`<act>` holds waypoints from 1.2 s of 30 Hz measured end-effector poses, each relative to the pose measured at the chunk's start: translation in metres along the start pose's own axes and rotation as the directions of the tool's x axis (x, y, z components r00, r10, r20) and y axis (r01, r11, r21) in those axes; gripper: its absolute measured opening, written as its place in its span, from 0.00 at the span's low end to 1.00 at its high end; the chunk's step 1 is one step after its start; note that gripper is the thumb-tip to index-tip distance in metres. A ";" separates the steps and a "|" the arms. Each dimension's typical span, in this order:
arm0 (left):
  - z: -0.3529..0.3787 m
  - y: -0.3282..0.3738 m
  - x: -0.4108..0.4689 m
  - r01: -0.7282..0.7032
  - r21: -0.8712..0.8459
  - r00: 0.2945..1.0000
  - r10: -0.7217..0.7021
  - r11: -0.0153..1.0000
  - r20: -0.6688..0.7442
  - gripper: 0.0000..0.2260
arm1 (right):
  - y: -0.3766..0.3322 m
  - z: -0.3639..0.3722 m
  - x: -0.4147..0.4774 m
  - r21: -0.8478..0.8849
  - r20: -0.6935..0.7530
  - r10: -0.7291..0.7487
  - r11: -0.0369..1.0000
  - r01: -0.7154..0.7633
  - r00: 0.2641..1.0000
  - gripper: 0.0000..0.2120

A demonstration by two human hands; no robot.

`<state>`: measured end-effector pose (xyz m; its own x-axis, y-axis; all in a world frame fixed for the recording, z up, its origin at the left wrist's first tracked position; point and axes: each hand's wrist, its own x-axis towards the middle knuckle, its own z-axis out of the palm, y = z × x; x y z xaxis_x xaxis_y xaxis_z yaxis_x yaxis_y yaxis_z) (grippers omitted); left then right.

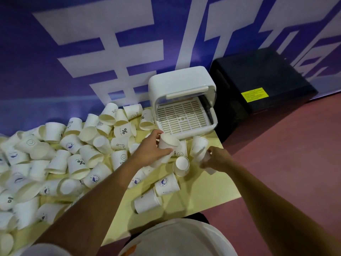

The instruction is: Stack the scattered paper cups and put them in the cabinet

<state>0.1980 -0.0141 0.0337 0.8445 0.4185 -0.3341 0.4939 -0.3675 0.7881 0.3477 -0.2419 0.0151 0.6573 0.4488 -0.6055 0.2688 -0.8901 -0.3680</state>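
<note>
1. The left hand gripped a white paper cup, fingers curled round its side, mouth tilted toward the right.
2. The right hand clasped a second cup, tilted; whether more were nested in it could not be told.
3. Both held cups hung over the table, just in front of the white cabinet, near each other but apart.
4. The cabinet stood at the table's far right end, lid raised, slatted tray bare.
5. Loose cups lay heaped across the left side.
6. A black box sat beside the cabinet.
</note>
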 end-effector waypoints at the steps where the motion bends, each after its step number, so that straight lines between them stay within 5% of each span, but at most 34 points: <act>1: -0.003 0.003 0.002 -0.008 -0.002 1.000 0.008 1.000 -0.004 0.33 | -0.005 -0.009 0.001 0.009 -0.034 -0.014 1.000 0.015 0.999 0.30; 9: -0.026 0.007 0.012 -0.027 -0.014 0.998 0.026 1.000 -0.055 0.33 | -0.059 -0.031 0.018 0.184 -0.205 -0.182 0.958 0.220 0.962 0.33; 19: -0.053 -0.014 0.024 0.031 -0.078 0.987 -0.043 0.996 -0.157 0.30 | -0.108 -0.030 0.057 0.268 -0.206 -0.300 0.898 0.348 0.932 0.39; 36: -0.060 -0.039 0.049 0.101 -0.184 0.974 -0.134 0.978 -0.180 0.30 | -0.143 -0.003 0.124 0.124 -0.162 -0.340 0.925 0.361 0.927 0.36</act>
<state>0.2079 0.0704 0.0181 0.7194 0.6067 -0.3382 0.5299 -0.1645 0.8319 0.3932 -0.0588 -0.0050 0.6316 0.7054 -0.3218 0.3985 -0.6514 -0.6457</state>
